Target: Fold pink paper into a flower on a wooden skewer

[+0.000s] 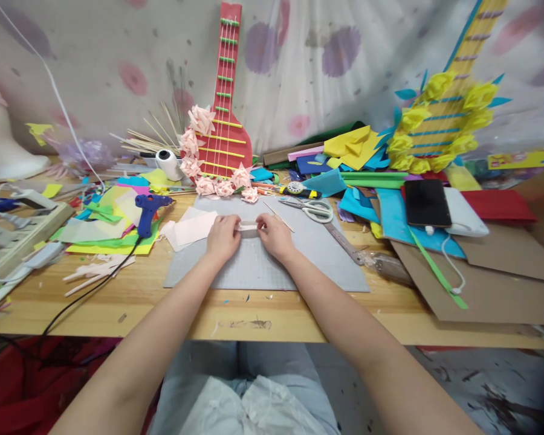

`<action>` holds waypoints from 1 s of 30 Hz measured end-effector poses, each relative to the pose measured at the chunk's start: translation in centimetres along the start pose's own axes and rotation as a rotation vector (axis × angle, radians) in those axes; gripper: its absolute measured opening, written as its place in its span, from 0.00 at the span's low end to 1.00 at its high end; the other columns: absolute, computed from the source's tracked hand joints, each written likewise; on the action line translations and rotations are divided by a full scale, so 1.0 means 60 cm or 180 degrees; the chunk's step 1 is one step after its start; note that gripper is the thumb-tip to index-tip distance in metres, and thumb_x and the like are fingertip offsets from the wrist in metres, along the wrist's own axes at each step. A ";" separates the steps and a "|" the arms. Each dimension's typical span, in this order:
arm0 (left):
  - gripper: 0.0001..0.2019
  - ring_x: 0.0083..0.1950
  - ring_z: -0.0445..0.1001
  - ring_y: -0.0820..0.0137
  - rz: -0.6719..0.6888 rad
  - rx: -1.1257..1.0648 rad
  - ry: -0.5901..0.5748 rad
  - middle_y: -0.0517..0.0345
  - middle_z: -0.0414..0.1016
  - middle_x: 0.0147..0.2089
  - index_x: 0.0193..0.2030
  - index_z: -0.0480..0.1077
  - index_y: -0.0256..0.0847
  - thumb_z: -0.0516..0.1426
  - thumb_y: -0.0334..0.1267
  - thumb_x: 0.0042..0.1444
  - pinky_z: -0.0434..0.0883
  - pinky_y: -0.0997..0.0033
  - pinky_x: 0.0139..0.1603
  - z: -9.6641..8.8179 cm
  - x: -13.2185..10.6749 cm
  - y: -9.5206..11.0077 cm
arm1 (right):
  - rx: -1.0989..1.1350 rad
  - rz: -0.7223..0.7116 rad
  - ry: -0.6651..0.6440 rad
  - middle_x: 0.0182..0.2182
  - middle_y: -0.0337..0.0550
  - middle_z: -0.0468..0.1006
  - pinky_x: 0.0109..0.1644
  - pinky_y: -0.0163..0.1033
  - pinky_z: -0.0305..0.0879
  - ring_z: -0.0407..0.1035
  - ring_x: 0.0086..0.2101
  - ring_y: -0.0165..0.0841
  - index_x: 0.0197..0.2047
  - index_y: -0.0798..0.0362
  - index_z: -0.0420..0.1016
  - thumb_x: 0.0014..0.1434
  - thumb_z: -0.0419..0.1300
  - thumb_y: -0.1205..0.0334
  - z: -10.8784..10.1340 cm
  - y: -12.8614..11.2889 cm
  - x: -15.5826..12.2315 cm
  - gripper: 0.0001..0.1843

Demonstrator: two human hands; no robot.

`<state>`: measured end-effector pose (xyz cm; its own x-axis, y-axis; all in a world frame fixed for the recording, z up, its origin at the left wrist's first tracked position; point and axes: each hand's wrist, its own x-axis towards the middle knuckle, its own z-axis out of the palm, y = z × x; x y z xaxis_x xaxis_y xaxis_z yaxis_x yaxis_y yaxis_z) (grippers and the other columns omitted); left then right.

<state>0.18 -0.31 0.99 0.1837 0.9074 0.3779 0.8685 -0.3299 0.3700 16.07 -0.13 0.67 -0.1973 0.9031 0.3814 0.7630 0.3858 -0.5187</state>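
Between my two hands a narrow strip of pale paper point(248, 227) is stretched above the grey cutting mat point(263, 272). My left hand point(225, 234) is closed on its left end, and my right hand point(274, 234) pinches the other end. Pale pink paper sheets point(193, 229) lie just left of my left hand, partly on the mat. Beyond my right hand a thin wooden stick point(272, 208) rests on the mat. Scissors point(316, 210) with pale green handles and a metal ruler point(344, 243) lie to the right.
A blue glue gun point(148, 214) with a black cord sits on coloured paper at left, near a power strip point(31, 232). A red paper guitar point(230, 142) with pink flowers leans at the back. Cardboard point(476, 290) and a phone point(428, 203) occupy the right.
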 end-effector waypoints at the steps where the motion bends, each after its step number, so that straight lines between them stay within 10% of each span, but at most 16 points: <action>1: 0.10 0.45 0.63 0.63 -0.0020 -0.0039 0.0018 0.53 0.69 0.36 0.36 0.66 0.43 0.51 0.29 0.47 0.63 0.64 0.46 0.002 0.000 -0.003 | 0.0019 0.0023 -0.0014 0.31 0.37 0.73 0.39 0.35 0.56 0.62 0.37 0.32 0.39 0.49 0.65 0.50 0.51 0.71 0.001 0.002 -0.001 0.13; 16: 0.09 0.49 0.57 0.60 -0.0125 -0.0115 0.0321 0.51 0.68 0.40 0.32 0.73 0.42 0.53 0.41 0.50 0.58 0.59 0.53 0.003 -0.014 -0.013 | 0.0648 0.0750 -0.0120 0.27 0.34 0.72 0.33 0.33 0.56 0.63 0.28 0.27 0.38 0.50 0.64 0.50 0.54 0.65 0.021 0.013 0.002 0.09; 30: 0.10 0.46 0.59 0.60 -0.0526 0.0065 0.0282 0.50 0.66 0.36 0.30 0.71 0.42 0.52 0.44 0.50 0.59 0.61 0.49 0.013 -0.001 -0.017 | -0.0177 0.0703 0.0105 0.31 0.43 0.72 0.37 0.36 0.56 0.64 0.33 0.33 0.43 0.54 0.61 0.53 0.50 0.65 0.027 -0.013 -0.002 0.12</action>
<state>-0.33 0.19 -0.07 -0.0028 0.9221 0.3871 0.8928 -0.1720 0.4164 14.48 -0.24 -0.21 -0.0022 0.9575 0.2886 0.8183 0.1676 -0.5497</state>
